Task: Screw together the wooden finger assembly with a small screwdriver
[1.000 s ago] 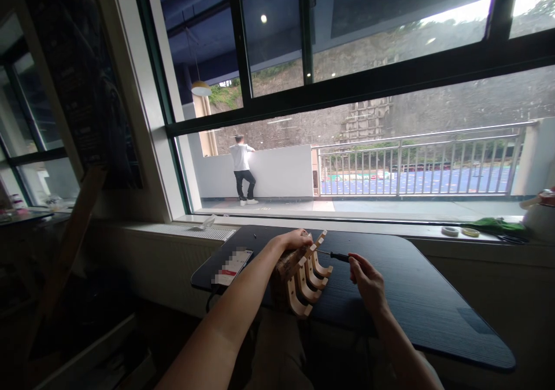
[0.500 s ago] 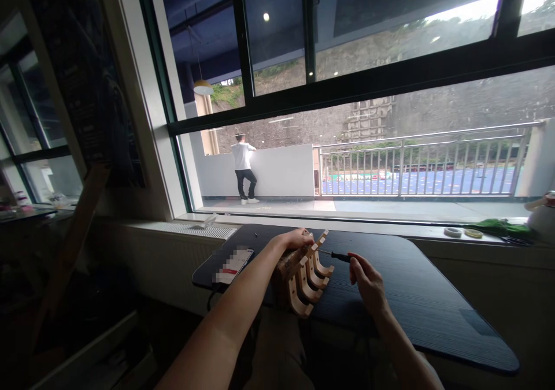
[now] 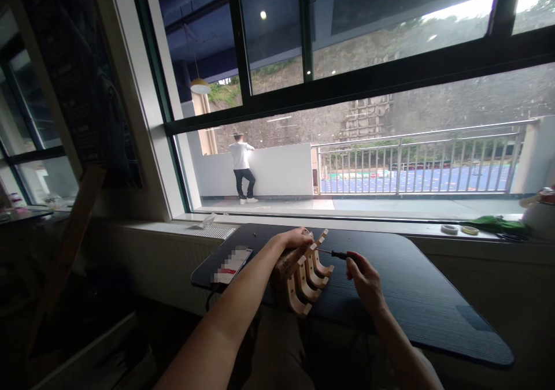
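Observation:
A wooden rack [image 3: 307, 286] with several curved, pale hook-like arms on a darker, bark-edged board is held tilted at the near edge of the dark table [image 3: 390, 280]. My left hand [image 3: 298, 238] is closed over the top end of its board; the fingertips are partly hidden. From the right, my right hand [image 3: 363, 275] grips the black handle of a screwdriver [image 3: 339, 255]. Its thin metal shaft points left, and the tip reaches the upper part of the rack among the arms. Whether the tip sits in a screw is too small to tell.
A phone [image 3: 233, 264] lies on the table's left, and a tiny dark piece [image 3: 255, 234] lies near the far edge. Tape rolls [image 3: 449, 229] and a green bundle [image 3: 494, 227] rest on the windowsill. A person [image 3: 243, 167] stands outside beyond the window.
My right hand has shifted very slightly left with the screwdriver, roughly as the whole view did. My left hand and the rack keep their places.

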Tool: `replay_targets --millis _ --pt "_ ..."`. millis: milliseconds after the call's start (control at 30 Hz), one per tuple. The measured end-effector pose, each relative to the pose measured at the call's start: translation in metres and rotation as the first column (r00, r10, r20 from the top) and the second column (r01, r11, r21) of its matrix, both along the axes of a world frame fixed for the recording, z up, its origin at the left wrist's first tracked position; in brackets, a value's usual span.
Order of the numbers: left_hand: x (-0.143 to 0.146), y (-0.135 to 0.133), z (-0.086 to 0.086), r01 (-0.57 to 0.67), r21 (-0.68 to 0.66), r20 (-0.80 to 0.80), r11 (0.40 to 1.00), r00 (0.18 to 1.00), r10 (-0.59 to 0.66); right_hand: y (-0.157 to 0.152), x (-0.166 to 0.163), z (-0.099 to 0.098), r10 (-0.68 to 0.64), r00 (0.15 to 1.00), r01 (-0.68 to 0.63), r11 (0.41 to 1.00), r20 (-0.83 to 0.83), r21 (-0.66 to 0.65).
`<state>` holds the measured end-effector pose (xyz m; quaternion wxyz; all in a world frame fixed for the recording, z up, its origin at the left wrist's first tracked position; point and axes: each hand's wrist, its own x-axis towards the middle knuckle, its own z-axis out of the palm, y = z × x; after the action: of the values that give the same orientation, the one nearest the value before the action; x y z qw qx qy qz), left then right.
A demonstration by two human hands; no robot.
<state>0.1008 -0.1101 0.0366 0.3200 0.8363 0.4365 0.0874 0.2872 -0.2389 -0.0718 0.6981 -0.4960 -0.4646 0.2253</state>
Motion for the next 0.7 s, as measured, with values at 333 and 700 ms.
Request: replay_targets --millis 333,700 --pt "-0.0036 0.0010 -0.0007 0.005 -0.004 0.014 1.000 1.000 -0.005 0.0016 -0.0020 -0.0028 -0.025 1.000 0.025 0.999 0.018 -0.039" --pt "-0.0056 -0.0018 0.0017 0.009 -0.020 0.035 1.000 0.999 -0.008 0.0043 0.0027 -0.0061 -0.089 0.956 0.116 0.990 0.280 -0.082"
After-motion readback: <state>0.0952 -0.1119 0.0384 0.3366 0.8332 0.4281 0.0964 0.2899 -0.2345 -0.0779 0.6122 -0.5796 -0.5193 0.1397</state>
